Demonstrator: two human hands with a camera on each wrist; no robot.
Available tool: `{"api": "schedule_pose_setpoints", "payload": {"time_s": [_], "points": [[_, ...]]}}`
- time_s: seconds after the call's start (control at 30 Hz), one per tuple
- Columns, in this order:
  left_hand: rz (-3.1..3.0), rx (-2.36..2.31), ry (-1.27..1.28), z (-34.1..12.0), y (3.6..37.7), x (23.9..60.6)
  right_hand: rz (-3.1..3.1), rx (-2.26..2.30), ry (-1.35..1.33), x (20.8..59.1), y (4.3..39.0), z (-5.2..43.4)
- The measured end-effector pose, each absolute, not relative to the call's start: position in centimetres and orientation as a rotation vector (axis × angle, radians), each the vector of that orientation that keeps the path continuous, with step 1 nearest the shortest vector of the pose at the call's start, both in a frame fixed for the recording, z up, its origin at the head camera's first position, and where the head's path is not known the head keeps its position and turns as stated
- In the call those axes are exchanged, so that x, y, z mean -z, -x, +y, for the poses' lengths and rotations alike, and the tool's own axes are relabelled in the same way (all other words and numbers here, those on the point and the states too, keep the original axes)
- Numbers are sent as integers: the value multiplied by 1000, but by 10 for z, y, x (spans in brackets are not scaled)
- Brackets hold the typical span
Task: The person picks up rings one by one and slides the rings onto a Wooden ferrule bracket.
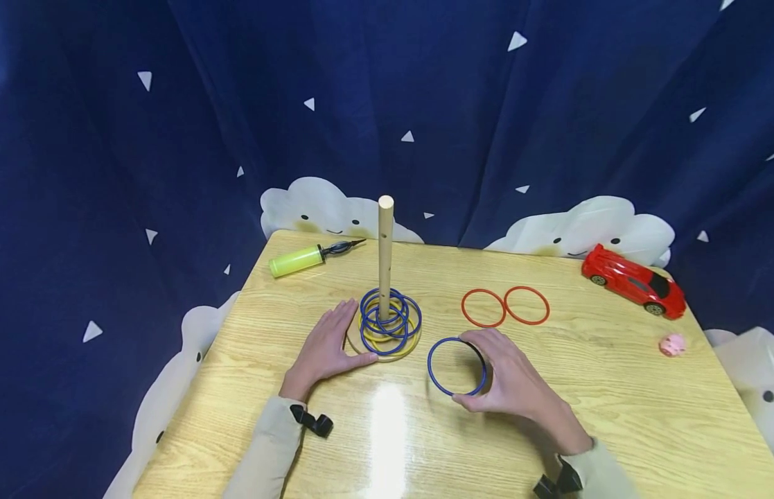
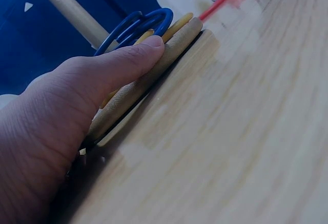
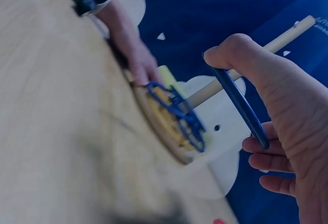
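Light wood-grain desk (image 1: 611,416), set before a dark blue curtain (image 1: 549,104) printed with small white triangles and white smiling clouds. Round wooden base (image 2: 154,75) with upright wooden peg (image 1: 384,256), standing left of centre; several thin blue and yellow plastic rings (image 1: 389,320) lie stacked loosely on the base around the peg. Left hand (image 1: 327,346): rests flat on the desk against the near-left edge of the base, fingers straight and close together, thumb (image 2: 118,65) pressed along the base's rim. Right hand (image 1: 514,381): grips one thin blue plastic ring (image 1: 456,366), located just right of the base on the near side; thumb and fingers (image 3: 269,160) curled round the ring's right edge, pinching it. The wrist view shows this ring tilted and raised above the desk surface. Two thin red plastic rings (image 1: 505,306): lying flat side by side, touching, beyond the right hand. Yellow-green hand pump with black nozzle (image 1: 312,256): far left corner. Red toy sports car (image 1: 634,281): far right corner. Small pink figure (image 1: 672,344): near the right edge, in front of the car. Both forearms in beige sleeves (image 1: 268,450) with black wrist straps.
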State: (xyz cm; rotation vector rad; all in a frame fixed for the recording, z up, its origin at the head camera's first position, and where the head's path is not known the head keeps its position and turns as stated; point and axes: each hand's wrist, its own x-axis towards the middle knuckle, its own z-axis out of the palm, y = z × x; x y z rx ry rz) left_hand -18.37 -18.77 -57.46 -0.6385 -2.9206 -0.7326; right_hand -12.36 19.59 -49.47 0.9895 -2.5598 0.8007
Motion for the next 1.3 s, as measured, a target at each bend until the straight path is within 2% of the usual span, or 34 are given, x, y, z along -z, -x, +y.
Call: {"api": "schedule_pose_setpoints", "payload": {"time_s": [0.3,0.6,0.87,1.1,1.3], "points": [[-2934,736,633,-187,184,574,-2513,-854,-990,446,147,190],[-2935,720,631,-189,185,574,-2315,-955,-1017,372,184,188],[-2949,700,632,-190,185,573,-2068,-998,-1108,321,208,149],[-2948,720,633,-189,183,571,-1992,-915,-1140,296,232,117],[-2949,729,625,-187,183,571,-2130,-921,-1099,298,248,101]]}}
